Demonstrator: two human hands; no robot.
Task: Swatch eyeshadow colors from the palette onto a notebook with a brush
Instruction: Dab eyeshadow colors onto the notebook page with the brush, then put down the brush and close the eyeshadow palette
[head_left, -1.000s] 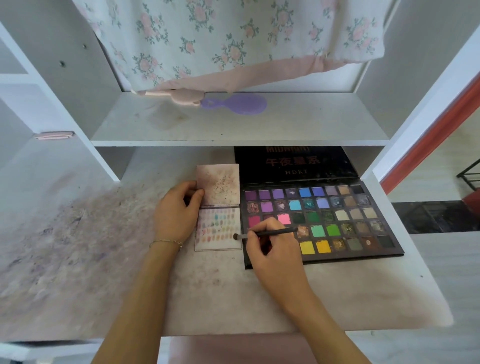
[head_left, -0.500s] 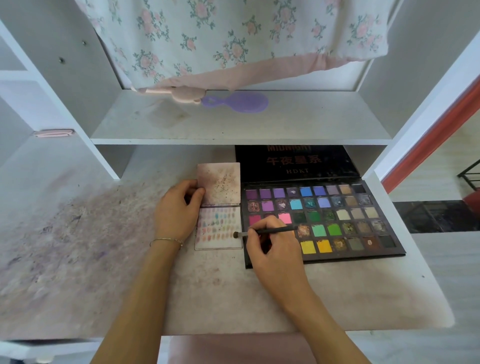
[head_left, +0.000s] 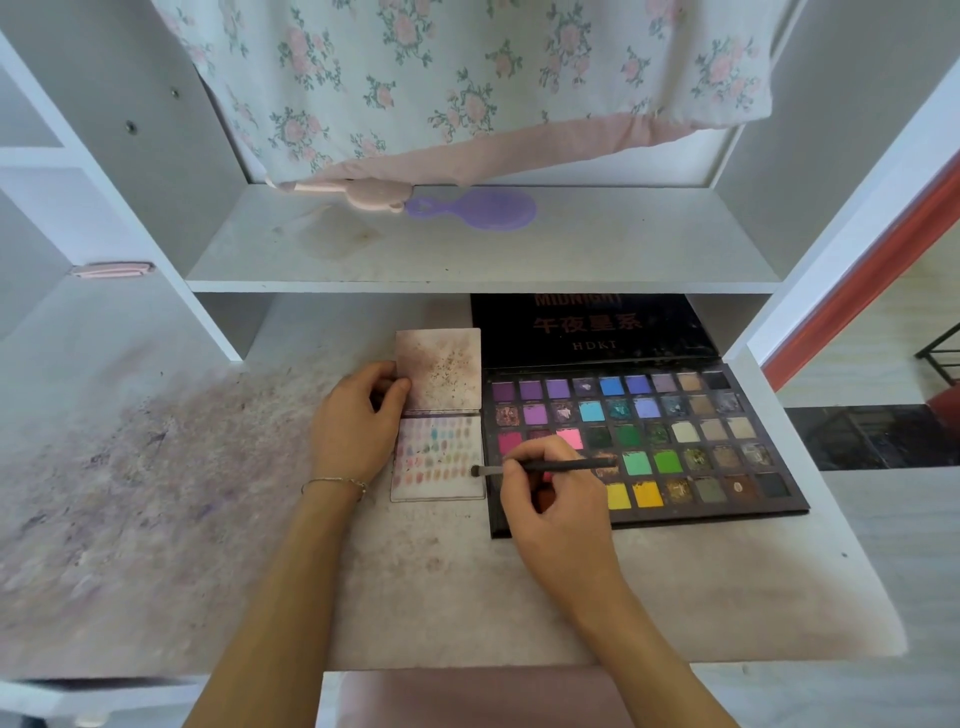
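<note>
Now the right hand (head_left: 558, 512) pinches the brush (head_left: 540, 467) between thumb and fingers, with its tip on the right edge of the notebook's (head_left: 439, 457) lower page. Her left hand (head_left: 353, 423) holds the notebook's left edge, fingers curled on it, and the open palette (head_left: 675, 441) lies just beside it on the desk (head_left: 467, 597).

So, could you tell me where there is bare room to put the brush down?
Bare desk lies in front of the notebook and palette, and left of the left hand. It is crowded where the right hand overlaps the palette.
</note>
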